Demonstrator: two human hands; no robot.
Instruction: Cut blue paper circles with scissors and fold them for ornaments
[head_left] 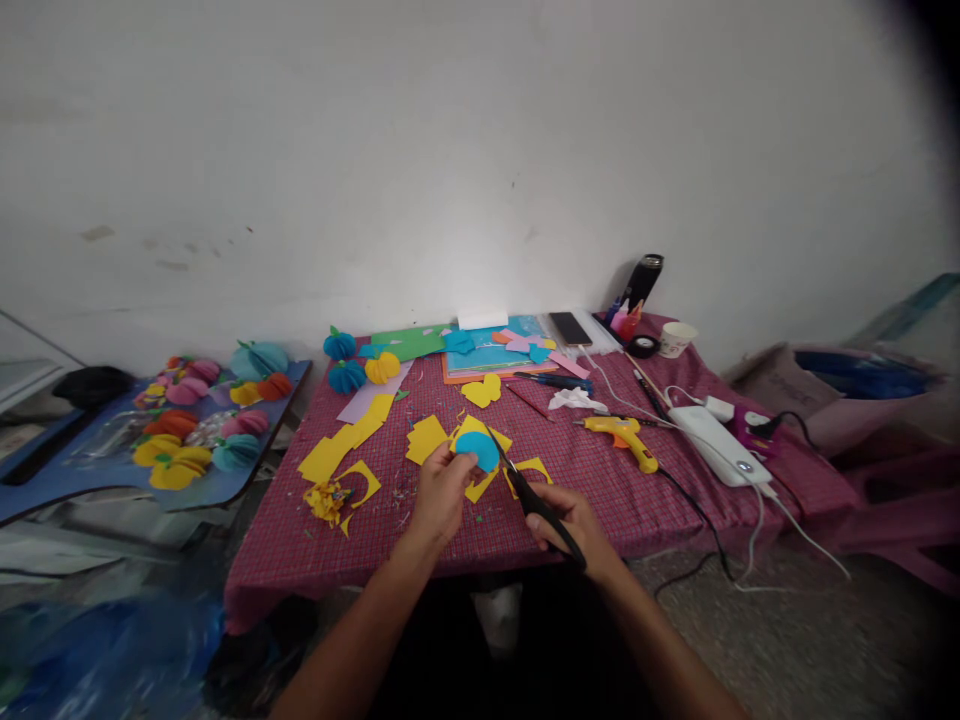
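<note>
blue disc: a blue paper circle (478, 451) backed by yellow paper is pinched in the left hand (441, 492), raised off the cloth so the blades can reach its edge.
right hand: the right hand (574, 522) is closed around black scissors (536, 498), tips set at the disc.
nearby: yellow offcuts (352, 436) are left on the checked tablecloth (390, 540).
farther: a glue gun (624, 436) is laid to the right, within reach.

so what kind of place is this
Probably a home craft corner: a low table in a checked cloth against a bare wall, strewn with yellow paper offcuts, a glue gun, and finished paper balls. The right hand holds scissors.
</note>
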